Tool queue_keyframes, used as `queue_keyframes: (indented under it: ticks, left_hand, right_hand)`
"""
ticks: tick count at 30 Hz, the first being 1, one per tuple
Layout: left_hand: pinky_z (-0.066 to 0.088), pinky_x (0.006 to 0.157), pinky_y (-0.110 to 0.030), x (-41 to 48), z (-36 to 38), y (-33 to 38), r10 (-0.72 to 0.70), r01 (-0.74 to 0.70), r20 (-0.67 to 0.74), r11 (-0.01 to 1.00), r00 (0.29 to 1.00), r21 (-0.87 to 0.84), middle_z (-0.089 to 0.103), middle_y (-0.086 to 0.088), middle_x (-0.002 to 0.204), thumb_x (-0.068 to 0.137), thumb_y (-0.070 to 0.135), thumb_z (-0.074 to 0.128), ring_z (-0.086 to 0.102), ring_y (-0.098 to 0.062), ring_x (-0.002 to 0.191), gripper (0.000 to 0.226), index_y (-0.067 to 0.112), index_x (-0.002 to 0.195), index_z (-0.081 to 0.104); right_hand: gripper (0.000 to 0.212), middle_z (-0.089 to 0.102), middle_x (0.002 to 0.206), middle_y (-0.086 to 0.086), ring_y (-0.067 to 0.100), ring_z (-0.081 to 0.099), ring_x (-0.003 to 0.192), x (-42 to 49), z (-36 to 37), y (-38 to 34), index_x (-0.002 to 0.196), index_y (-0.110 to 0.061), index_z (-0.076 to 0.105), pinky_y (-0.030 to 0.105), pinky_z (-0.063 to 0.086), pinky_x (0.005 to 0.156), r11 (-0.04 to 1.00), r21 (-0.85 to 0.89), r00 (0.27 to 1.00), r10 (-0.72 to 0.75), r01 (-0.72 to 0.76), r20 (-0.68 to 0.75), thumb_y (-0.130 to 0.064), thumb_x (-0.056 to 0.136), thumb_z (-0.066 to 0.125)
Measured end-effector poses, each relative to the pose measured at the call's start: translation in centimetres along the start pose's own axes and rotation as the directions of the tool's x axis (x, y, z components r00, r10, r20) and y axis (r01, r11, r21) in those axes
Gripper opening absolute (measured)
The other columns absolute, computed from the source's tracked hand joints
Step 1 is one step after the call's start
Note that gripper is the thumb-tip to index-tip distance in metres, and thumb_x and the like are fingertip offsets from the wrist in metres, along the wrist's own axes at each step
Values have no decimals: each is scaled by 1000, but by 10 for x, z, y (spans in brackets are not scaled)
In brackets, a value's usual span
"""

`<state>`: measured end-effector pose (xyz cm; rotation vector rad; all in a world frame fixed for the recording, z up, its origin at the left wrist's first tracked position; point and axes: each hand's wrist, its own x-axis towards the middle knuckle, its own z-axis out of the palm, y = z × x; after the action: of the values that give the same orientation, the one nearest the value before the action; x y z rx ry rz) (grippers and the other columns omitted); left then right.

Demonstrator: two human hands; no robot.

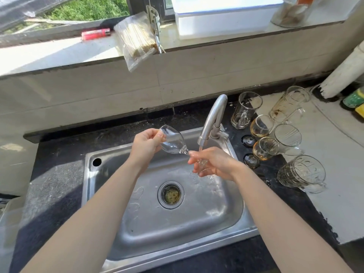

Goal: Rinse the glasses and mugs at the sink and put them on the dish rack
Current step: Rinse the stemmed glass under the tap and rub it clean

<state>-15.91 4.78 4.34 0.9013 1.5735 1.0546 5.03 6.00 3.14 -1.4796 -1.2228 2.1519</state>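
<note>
Step in hand: rinsing a stemmed wine glass (pixel 173 143) over the steel sink (pixel 137 229). The glass lies roughly on its side, bowl toward 10 o'clock, stem and foot toward 4 o'clock.

Left hand (pixel 146 144) closed on the bowl's rim end. Right hand (pixel 211 164) curled round the stem and foot, right under the thin stream from the faucet (pixel 213 119). The foot itself is blurred by water and fingers.

Waiting at 2 to 3 o'clock of the sink: two glass mugs (pixel 245 111) at the back, two stemmed glasses (pixel 264 148) holding amber dregs, and further mugs beside them, one patterned mug (pixel 301 173) nearest.

Next move, as I judge it: tip the water out and carry the glass to the rack. No dish rack is in view, so its direction cannot be told. Wet thin glass calls for a firm grip on the bowl.

Writing: none readable. The green-labelled bottle (pixel 353 99) at the right edge is too blurred, and the red lighter (pixel 95 34) on the sill shows no legible mark.
</note>
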Motion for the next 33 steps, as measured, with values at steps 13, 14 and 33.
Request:
queue_keyframes:
  ticks: [13, 14, 33]
  left_hand:
    - [52, 89, -40, -3, 64, -15, -190, 241, 193, 925, 963, -292, 59, -5, 117, 91, 13, 64, 64, -23, 93, 62, 38, 134, 27]
    - [54, 87, -41, -5, 71, -19, -217, 258, 159, 913, 963, -317, 55, -8, 124, 88, 11, 67, 64, -24, 93, 72, 37, 138, 22]
    - [46, 54, -29, -6, 122, -28, -325, 288, -63, 899, 944, -329, 60, -2, 84, 74, 8, 72, 56, -15, 61, 50, 15, 115, 46]
  right_hand:
    - [38, 71, 72, 2, 18, 68, 71, -7, 11, 6, 70, -16, 57, 33, 53, 68, 695, -719, 953, -214, -6, -214, -35, 99, 41]
    - [37, 72, 76, 4, 21, 66, 75, -9, 11, 9, 70, -17, 55, 35, 53, 72, 645, -764, 950, -223, -24, -218, -35, 99, 40]
    - [31, 67, 66, 5, 19, 66, 64, -46, 0, 35, 69, -12, 57, 22, 42, 46, 847, -529, 937, -138, -56, -320, -24, 97, 48]
